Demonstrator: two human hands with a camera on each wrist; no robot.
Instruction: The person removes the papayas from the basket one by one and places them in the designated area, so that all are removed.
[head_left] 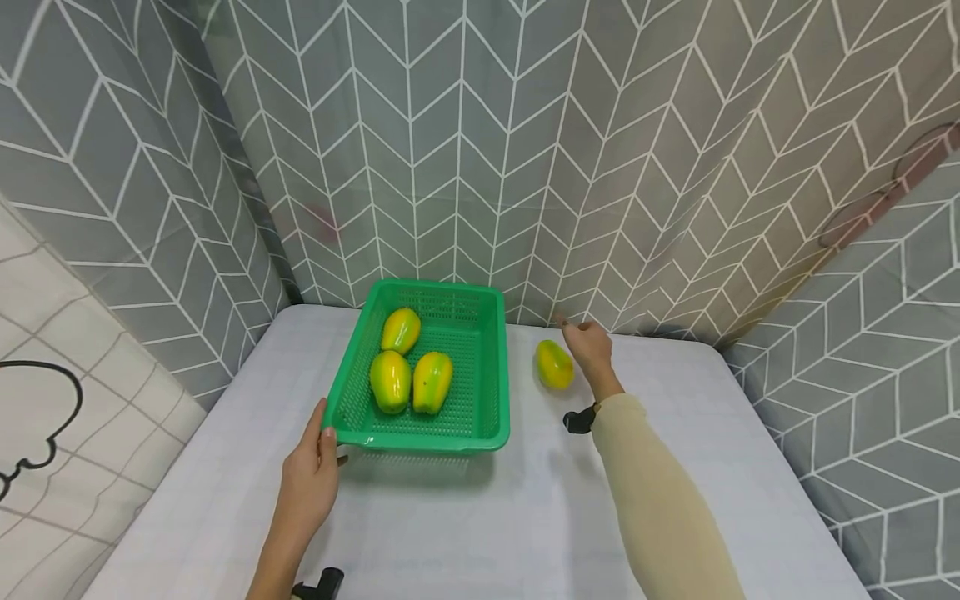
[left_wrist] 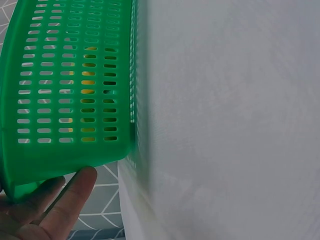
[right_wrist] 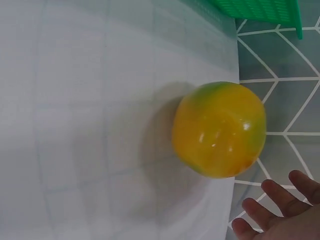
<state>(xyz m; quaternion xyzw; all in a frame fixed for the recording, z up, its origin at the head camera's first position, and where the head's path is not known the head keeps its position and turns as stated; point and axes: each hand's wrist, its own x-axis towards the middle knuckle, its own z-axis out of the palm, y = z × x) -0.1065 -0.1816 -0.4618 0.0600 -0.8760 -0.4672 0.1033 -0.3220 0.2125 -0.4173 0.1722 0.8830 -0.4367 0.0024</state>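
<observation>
My left hand grips the near left corner of a green perforated plastic basket, its thumb over the rim. In the left wrist view, its fingers show under the corner of the basket wall. Inside the basket lie three glossy yellow-green fruits shaped like papayas, one behind and two in front. A similar yellow-green fruit lies on the table right of the basket. My right hand is just beyond and right of this fruit. Its fingers are spread and hold nothing in the right wrist view.
A white cloth covers the table. Grey curtains with white chevron lines hang behind the table's far edge and along its sides. A white tiled-pattern sheet with a black outline drawing is at the left.
</observation>
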